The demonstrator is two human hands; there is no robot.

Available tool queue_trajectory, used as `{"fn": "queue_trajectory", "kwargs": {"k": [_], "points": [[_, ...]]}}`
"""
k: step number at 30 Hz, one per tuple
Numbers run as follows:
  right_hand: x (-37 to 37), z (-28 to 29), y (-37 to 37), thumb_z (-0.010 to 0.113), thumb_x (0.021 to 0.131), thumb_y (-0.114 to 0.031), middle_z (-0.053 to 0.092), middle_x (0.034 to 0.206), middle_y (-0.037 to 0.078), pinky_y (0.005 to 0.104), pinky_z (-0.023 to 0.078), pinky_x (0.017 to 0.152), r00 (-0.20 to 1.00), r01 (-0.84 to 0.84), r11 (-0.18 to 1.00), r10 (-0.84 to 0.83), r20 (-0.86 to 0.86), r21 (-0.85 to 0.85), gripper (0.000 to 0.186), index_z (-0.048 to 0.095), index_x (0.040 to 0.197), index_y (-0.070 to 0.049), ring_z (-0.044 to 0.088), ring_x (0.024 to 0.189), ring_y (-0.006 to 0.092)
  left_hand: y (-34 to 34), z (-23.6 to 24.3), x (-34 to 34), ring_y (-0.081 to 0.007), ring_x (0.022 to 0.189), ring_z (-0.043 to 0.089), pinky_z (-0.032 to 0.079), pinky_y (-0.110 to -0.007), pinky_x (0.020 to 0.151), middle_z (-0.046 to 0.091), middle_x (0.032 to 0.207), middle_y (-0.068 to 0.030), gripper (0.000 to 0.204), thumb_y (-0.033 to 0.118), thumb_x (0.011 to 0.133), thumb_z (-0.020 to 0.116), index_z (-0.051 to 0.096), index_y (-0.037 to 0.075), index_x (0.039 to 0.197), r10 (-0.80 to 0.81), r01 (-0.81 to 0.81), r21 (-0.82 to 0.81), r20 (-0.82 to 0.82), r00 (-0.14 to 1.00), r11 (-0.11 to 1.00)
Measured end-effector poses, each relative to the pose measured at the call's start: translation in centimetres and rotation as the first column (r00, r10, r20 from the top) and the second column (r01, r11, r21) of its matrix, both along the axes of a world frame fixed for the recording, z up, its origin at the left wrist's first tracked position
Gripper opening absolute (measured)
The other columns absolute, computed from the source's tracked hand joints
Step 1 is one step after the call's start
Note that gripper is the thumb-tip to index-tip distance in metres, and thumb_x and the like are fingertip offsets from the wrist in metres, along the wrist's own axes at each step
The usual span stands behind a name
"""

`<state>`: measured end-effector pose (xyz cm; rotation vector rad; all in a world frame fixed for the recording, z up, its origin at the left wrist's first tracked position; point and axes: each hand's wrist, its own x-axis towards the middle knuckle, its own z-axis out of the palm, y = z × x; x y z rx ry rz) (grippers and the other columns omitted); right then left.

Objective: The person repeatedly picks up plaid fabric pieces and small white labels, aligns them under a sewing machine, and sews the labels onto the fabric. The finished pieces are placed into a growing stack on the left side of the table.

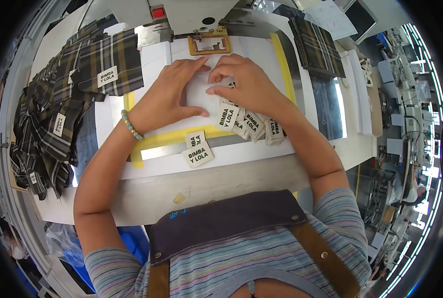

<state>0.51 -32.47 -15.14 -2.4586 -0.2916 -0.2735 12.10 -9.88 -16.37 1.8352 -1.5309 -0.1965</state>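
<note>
My left hand (174, 92) is open over the white work board (159, 109), fingers bent and thumb spread apart from them. My right hand (244, 87) faces it, open with curled fingers and thumb apart, resting at a heap of small white printed labels (226, 116). Both sets of fingertips are just below a small yellow-orange frame (195, 45) under the grey sewing machine head (191, 15). Two more labels (198, 154) lie near the front strip of yellow tape (164, 133). Whatever lies directly beneath my right fingers is partly hidden.
Dark plaid fabric pieces (72, 99), some bearing white labels, pile up on the left. A neat plaid stack (316, 44) sits at the back right beside paper sheets (331, 17). A red button (158, 13) is on the machine. Distant workers (413, 196) are at far right.
</note>
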Motion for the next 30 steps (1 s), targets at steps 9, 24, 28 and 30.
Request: {"fn": "queue_trajectory", "kwargs": {"k": [9, 24, 28, 30], "points": [[0.1, -1.0, 0.2, 0.079, 0.089, -0.027, 0.072, 0.095, 0.008, 0.0427, 0.053, 0.085, 0.984, 0.011, 1.000, -0.008, 0.179, -0.014, 0.022, 0.081, 0.095, -0.006, 0.067, 0.099, 0.0279, -0.1, -1.2, 0.1, -0.0387, 0.132, 0.055, 0.043, -0.046, 0.116, 0.062, 0.142, -0.0183, 0.101, 0.030, 0.075, 0.096, 0.046, 0.006, 0.159, 0.005, 0.001, -0.081, 0.074, 0.997, 0.997], [-0.1, -0.2, -0.7, 0.083, 0.089, -0.014, 0.075, 0.096, 0.005, 0.0352, 0.053, 0.082, 0.989, -0.039, 0.995, 0.026, 0.144, 0.088, 0.013, 0.085, 0.099, -0.007, 0.067, 0.094, 0.0229, -0.2, -0.7, 0.2, -0.0307, 0.127, 0.060, 0.048, -0.042, 0.111, 0.068, 0.139, -0.0104, 0.085, 0.027, 0.085, 0.090, 0.050, 0.010, 0.158, 0.011, -0.028, -0.115, -0.148, 0.989, 0.993], [-0.1, 0.4, -0.5, 0.083, 0.088, -0.013, 0.075, 0.096, 0.005, 0.0347, 0.053, 0.082, 0.964, -0.049, 0.999, 0.042, 0.263, 0.022, 0.013, 0.085, 0.100, -0.008, 0.066, 0.094, 0.0229, -0.1, -0.8, 0.2, -0.0267, 0.118, 0.065, 0.053, -0.038, 0.100, 0.074, 0.129, -0.0068, 0.073, 0.023, 0.088, 0.088, 0.058, 0.012, 0.153, 0.106, -0.130, -0.122, -0.187, 0.977, 0.984], [0.0, 0.2, -0.4, 0.084, 0.087, -0.014, 0.074, 0.095, 0.004, 0.0360, 0.053, 0.084, 0.958, -0.020, 1.000, 0.016, 0.288, 0.009, 0.014, 0.084, 0.100, -0.008, 0.066, 0.094, 0.0235, -0.1, -0.2, 0.0, -0.0250, 0.111, 0.066, 0.054, -0.037, 0.095, 0.076, 0.123, -0.0052, 0.066, 0.020, 0.089, 0.087, 0.061, 0.011, 0.150, 0.147, -0.170, -0.123, -0.179, 0.973, 0.978]]}}
